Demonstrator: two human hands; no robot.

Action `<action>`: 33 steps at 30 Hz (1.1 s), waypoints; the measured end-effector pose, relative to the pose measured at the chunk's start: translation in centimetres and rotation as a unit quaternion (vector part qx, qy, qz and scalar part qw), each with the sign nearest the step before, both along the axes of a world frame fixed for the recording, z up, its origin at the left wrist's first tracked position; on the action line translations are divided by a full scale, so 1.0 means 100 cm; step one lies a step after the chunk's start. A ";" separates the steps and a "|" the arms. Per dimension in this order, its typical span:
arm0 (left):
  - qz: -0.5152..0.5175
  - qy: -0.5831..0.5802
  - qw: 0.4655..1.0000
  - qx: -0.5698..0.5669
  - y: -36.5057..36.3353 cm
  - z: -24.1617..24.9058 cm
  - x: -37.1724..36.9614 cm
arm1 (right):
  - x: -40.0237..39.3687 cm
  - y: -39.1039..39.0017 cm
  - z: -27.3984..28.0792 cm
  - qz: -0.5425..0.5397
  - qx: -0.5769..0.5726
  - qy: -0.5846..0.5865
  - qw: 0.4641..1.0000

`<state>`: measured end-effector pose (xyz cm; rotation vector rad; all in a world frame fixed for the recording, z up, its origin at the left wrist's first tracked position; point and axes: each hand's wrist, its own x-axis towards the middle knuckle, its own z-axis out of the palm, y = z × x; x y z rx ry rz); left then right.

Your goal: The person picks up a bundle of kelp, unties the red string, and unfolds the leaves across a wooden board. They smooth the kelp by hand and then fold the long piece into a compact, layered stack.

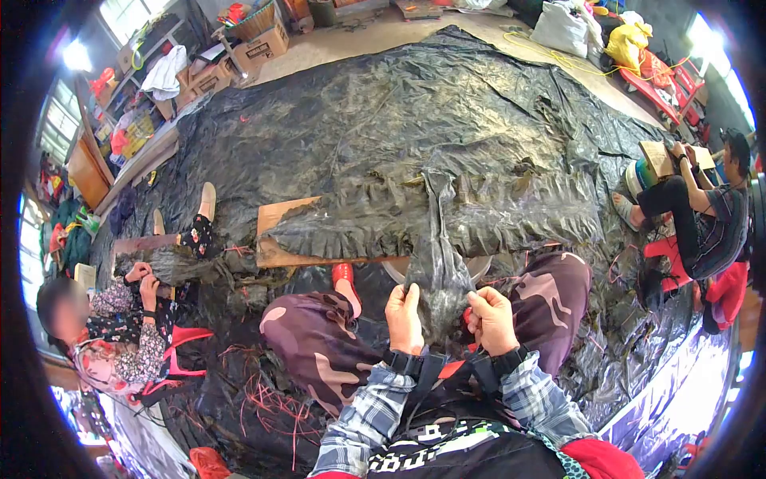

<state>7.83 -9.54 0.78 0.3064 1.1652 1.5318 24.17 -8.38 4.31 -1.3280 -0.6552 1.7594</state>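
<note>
My left hand (405, 319) and my right hand (492, 319) are in front of my lap, thumbs pressed against bent fingers. Between them they pinch the two edges of the near end of a dark, shiny kelp strip (444, 279), stretched flat. It runs away from me across a pile of frilled dark kelp (519, 211) on a wooden board (279, 215). Bare wood shows only at the board's left end. A pale round basin (393, 268) is partly hidden under the board and strip.
A black plastic sheet (383, 104) covers the floor. Red string (275, 407) lies at lower left. One person (120, 327) sits left at a smaller board with dark strips; another person (710, 207) sits right by a board. Boxes (259, 52) and sacks (566, 28) stand behind.
</note>
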 end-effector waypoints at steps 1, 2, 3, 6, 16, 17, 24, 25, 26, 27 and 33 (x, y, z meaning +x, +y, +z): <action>-0.003 0.013 1.000 0.001 0.001 0.000 -0.001 | -0.002 0.000 -0.002 -0.001 0.000 0.000 1.000; -0.005 0.013 1.000 0.001 0.001 0.001 0.000 | -0.004 0.001 -0.007 -0.035 0.022 0.016 0.999; -0.037 0.008 0.999 -0.013 -0.001 0.003 0.002 | -0.004 0.001 -0.011 -0.069 0.044 0.032 0.996; -0.158 0.011 0.983 -0.096 -0.007 0.022 0.001 | -0.005 0.000 -0.025 -0.082 0.036 0.052 0.995; -0.121 -0.107 0.985 -0.056 -0.023 -0.008 0.003 | -0.021 -0.012 -0.041 -0.062 0.124 0.029 0.990; -0.134 -0.131 0.979 -0.075 -0.023 -0.008 -0.001 | -0.023 -0.012 -0.041 -0.070 0.169 0.002 0.983; -0.156 -0.303 0.936 -0.088 -0.018 -0.008 -0.008 | -0.023 -0.012 -0.045 -0.082 0.208 -0.063 0.973; -0.156 -0.303 0.936 -0.089 -0.021 -0.015 -0.007 | -0.024 -0.014 -0.047 -0.074 0.214 -0.112 0.967; -0.194 -0.094 0.976 -0.041 -0.025 -0.024 -0.006 | -0.026 -0.015 -0.047 -0.066 0.220 -0.160 0.960; -0.221 0.119 0.968 0.008 -0.029 -0.034 -0.006 | -0.027 -0.016 -0.046 -0.064 0.221 -0.159 0.960; -0.091 0.240 0.966 0.023 -0.017 -0.035 0.015 | -0.036 -0.019 -0.039 -0.097 0.245 -0.163 0.951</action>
